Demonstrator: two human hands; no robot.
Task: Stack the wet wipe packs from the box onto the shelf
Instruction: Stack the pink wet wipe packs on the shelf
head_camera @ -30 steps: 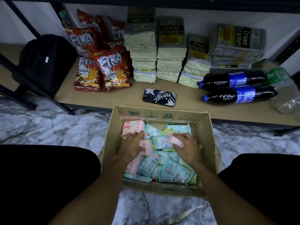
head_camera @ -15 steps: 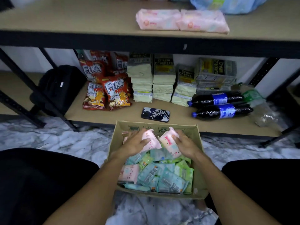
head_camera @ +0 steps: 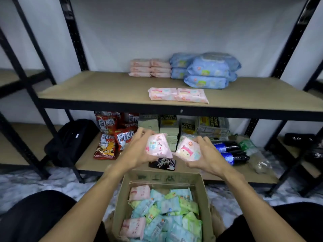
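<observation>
head view | left hand (head_camera: 138, 151) grip curled round a pink soft-plastic wet wipe pack (head_camera: 158, 145), held above the open brown cardboard box (head_camera: 202, 189) | right hand (head_camera: 208, 159) grip holding a second pink pack (head_camera: 188, 151) just beside it | both below the tan board shelf (head_camera: 96, 88), where two flat pink packs (head_camera: 178, 95) lie side by side

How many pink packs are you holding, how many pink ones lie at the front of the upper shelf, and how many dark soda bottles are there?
Held pink packs: 2
Front-shelf pink packs: 2
Dark soda bottles: 2
Total: 6
</observation>
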